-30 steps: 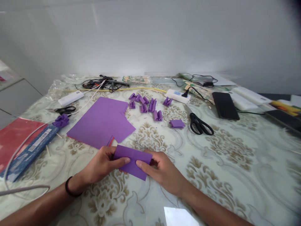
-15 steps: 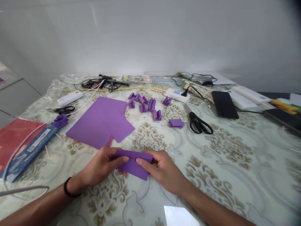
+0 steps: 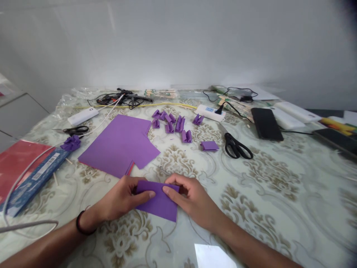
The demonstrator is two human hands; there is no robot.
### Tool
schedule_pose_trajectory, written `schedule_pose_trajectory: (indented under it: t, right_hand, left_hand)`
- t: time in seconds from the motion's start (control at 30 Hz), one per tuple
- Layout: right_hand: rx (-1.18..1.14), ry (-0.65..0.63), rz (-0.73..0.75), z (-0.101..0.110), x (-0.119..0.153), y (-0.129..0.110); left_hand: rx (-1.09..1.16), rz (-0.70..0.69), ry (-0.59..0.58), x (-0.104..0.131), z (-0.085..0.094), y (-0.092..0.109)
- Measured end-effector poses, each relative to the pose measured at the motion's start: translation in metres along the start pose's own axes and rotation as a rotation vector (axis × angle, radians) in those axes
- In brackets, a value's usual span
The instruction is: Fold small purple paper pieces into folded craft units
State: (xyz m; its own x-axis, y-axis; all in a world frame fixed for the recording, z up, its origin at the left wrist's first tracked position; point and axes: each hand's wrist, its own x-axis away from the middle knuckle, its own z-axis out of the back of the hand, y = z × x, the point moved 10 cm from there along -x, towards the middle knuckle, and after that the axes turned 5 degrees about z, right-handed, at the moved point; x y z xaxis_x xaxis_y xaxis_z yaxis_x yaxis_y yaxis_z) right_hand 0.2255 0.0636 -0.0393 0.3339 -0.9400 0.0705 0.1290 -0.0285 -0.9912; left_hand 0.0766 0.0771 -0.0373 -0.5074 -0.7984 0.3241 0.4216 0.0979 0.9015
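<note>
A small purple piece of paper (image 3: pixel 161 205) is held above the patterned tabletop between both hands. My left hand (image 3: pixel 126 197) pinches its left end, thumb on the front face and the other fingers mostly hidden behind. At the right end, my right hand (image 3: pixel 188 193) grips it the same way, with the two thumb tips close together near the middle. Just beyond lie larger purple sheets (image 3: pixel 119 143), with a red edge showing beneath. Several small folded purple paper pieces (image 3: pixel 180 124) stand further back, and a flat folded purple piece (image 3: pixel 209 145) rests to their right.
Black-handled scissors (image 3: pixel 237 146) lie to the right, near a black phone (image 3: pixel 267 124). A white power strip (image 3: pixel 210 112) and tangled black cables (image 3: pixel 125 98) are at the back. On the left are a red packet (image 3: pixel 19 163), another pair of scissors (image 3: pixel 76 130) and crumpled purple paper (image 3: pixel 71 143).
The paper between my hands has tipped so that more of its front face shows, its lower edge now nearer me. My thumbs have shifted slightly; the things on the table stay put.
</note>
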Motion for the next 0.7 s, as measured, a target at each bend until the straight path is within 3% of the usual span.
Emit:
schedule_pose_trajectory:
  t: [0.27,0.7]
  right_hand:
    - [0.010,-0.033,0.037,-0.007,-0.001,-0.002]
    - [-0.031,-0.073,0.042,-0.016,0.000,-0.002]
  left_hand:
    - [-0.221,-0.024,0.013,0.001,-0.004,0.001]
    - [-0.233,-0.106,0.005,0.008,-0.013,0.013]
